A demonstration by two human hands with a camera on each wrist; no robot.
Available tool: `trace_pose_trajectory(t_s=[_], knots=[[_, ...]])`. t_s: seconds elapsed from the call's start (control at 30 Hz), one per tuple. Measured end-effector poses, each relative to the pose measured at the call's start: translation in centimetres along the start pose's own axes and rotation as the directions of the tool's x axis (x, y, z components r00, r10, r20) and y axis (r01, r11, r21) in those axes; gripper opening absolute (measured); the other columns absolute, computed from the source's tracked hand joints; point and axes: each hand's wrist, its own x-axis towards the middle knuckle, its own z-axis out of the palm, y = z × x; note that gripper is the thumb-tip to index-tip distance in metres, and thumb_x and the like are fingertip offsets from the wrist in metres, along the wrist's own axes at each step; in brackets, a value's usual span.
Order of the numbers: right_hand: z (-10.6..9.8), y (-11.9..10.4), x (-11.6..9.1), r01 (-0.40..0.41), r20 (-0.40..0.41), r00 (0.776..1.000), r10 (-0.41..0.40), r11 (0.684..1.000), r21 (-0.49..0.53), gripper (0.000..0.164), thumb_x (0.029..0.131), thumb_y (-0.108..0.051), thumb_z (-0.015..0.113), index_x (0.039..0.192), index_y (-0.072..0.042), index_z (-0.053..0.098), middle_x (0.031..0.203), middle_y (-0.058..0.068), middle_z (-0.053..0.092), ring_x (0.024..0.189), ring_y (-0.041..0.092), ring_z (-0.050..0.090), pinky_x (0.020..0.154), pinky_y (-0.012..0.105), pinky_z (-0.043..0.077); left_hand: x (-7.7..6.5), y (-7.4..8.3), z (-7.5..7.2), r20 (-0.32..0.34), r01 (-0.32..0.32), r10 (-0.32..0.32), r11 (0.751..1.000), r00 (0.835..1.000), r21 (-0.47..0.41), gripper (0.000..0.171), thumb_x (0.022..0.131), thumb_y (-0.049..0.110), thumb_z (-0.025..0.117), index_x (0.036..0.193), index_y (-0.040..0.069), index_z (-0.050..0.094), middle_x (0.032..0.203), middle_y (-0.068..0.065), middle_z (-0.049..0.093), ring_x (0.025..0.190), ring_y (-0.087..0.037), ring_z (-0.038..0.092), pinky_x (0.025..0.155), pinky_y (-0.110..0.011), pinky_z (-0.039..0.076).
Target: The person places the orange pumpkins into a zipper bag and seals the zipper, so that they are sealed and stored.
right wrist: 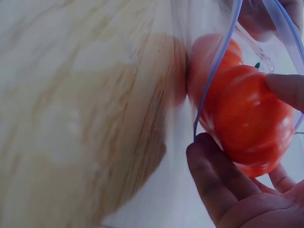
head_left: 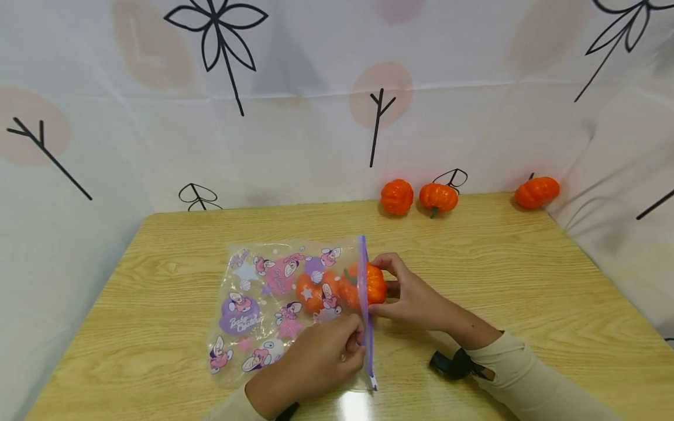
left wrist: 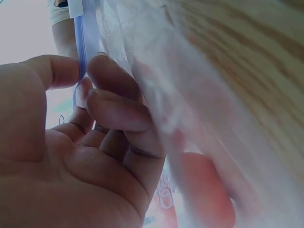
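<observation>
Pumpkin [head_left: 376,285] in gripping right hand [head_left: 413,297], bag [head_left: 279,289] in pinching left hand [head_left: 334,344], far pumpkins [head_left: 397,197] only in head view.

An orange, ribbed pumpkin [head_left: 376,285], apparently molded plastic, gleams smooth & hi-gloss. A clear, pink-&-purple-printed plastic bag [head_left: 268,298] looks thin, slick & wrinkled, w/ a straight, smooth purple plastic zip strip [head_left: 370,345]. Three other orange ribbed pumpkins [head_left: 439,197] look equally shiny. The flat, yellow-brown wood-grain tabletop [head_left: 500,263] shows semi-gloss sheen w/ bright glare; white, black-&-pink-patterned bkgd cloth [head_left: 305,146] & a long beige fabric sleeve [head_left: 537,374] look matt & softly creased.
</observation>
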Motion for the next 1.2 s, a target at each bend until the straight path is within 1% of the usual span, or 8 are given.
trace_pose_trajectory(t_s=[0.13, 0.33, 0.43, 0.57, 0.67, 0.9, 1.03, 1.2], knots=[[-0.07, 0.14, -0.09, -0.004, 0.019, 1.0, 0.004, 1.0, -0.012, 0.07, 0.087, -0.018, 0.077, 0.137, -0.009, 0.028, 0.149, 0.023, 0.038, 0.124, 0.046, 0.057, 0.096, 0.038, 0.054, -0.08, 0.16, -0.09, 0.002, -0.005, 0.005, 1.0, 1.0, 0.005, 0.014, 0.088, 0.021, 0.067, 0.092, 0.022, 0.054, 0.077, 0.015, 0.048, 0.063, 0.003, 0.042, 0.056, -0.014, 0.036], [-0.07, 0.37, -0.24, -0.053, 0.055, 0.997, 0.051, 0.997, 0.048, 0.068, 0.09, -0.016, 0.074, 0.137, -0.009, 0.025, 0.157, 0.027, 0.033, 0.127, 0.048, 0.054, 0.093, 0.033, 0.055, -0.12, 0.21, -0.04, 0.006, -0.011, 0.011, 1.0, 1.0, 0.019, 0.013, 0.089, 0.022, 0.067, 0.092, 0.022, 0.054, 0.077, 0.015, 0.048, 0.063, 0.003, 0.042, 0.055, -0.014, 0.036], [-0.07, 0.4, -0.25, -0.082, 0.056, 0.995, 0.079, 0.996, 0.038, 0.068, 0.09, -0.017, 0.074, 0.136, -0.009, 0.026, 0.157, 0.028, 0.032, 0.128, 0.048, 0.054, 0.094, 0.036, 0.055, -0.11, 0.19, -0.02, 0.014, -0.005, 0.005, 1.0, 1.0, 0.017, 0.013, 0.089, 0.022, 0.067, 0.092, 0.022, 0.054, 0.077, 0.015, 0.048, 0.063, 0.003, 0.042, 0.056, -0.014, 0.036], [-0.05, 0.41, -0.18, -0.099, 0.04, 0.994, 0.1, 0.995, -0.016, 0.066, 0.09, -0.022, 0.075, 0.136, -0.012, 0.028, 0.154, 0.028, 0.033, 0.126, 0.047, 0.056, 0.098, 0.042, 0.053, -0.13, 0.16, 0.03, 0.015, -0.007, 0.007, 1.0, 1.0, 0.018, 0.013, 0.089, 0.022, 0.067, 0.092, 0.022, 0.054, 0.077, 0.015, 0.048, 0.064, 0.003, 0.042, 0.056, -0.014, 0.036], [-0.01, 0.42, -0.11, -0.094, 0.035, 0.995, 0.095, 0.995, -0.044, 0.065, 0.09, -0.023, 0.074, 0.137, -0.014, 0.029, 0.15, 0.027, 0.037, 0.123, 0.042, 0.059, 0.099, 0.043, 0.053, -0.13, 0.14, 0.06, 0.015, -0.009, 0.009, 1.0, 1.0, 0.02, 0.013, 0.089, 0.022, 0.066, 0.092, 0.022, 0.054, 0.077, 0.015, 0.048, 0.064, 0.003, 0.042, 0.056, -0.014, 0.036], [-0.1, 0.24, -0.03, -0.071, 0.041, 0.996, 0.073, 0.997, -0.043, 0.064, 0.091, -0.023, 0.073, 0.141, -0.021, 0.034, 0.139, 0.022, 0.047, 0.118, 0.035, 0.063, 0.097, 0.039, 0.054, 0.0, 0.24, -0.01, 0.025, 0.002, -0.002, 1.0, 1.0, 0.008, 0.013, 0.089, 0.023, 0.066, 0.092, 0.023, 0.054, 0.077, 0.016, 0.048, 0.064, 0.003, 0.043, 0.056, -0.014, 0.037], [-0.23, 0.24, -0.04, -0.057, 0.041, 0.997, 0.06, 0.996, -0.066, 0.064, 0.093, -0.025, 0.071, 0.145, -0.021, 0.035, 0.134, 0.022, 0.051, 0.116, 0.034, 0.065, 0.097, 0.043, 0.054, 0.05, 0.29, -0.05, 0.032, 0.007, -0.007, 1.0, 0.999, 0.003, 0.013, 0.09, 0.023, 0.066, 0.092, 0.023, 0.054, 0.078, 0.016, 0.048, 0.065, 0.003, 0.043, 0.056, -0.015, 0.037], [-0.4, 0.42, -0.04, -0.059, 0.045, 0.997, 0.063, 0.994, -0.094, 0.063, 0.096, -0.022, 0.067, 0.15, -0.016, 0.035, 0.134, 0.021, 0.055, 0.12, 0.037, 0.063, 0.099, 0.047, 0.052, 0.09, 0.39, -0.13, 0.033, 0.007, -0.008, 1.0, 0.999, 0.007, 0.013, 0.09, 0.023, 0.067, 0.092, 0.024, 0.054, 0.078, 0.016, 0.048, 0.065, 0.003, 0.043, 0.056, -0.015, 0.037]])
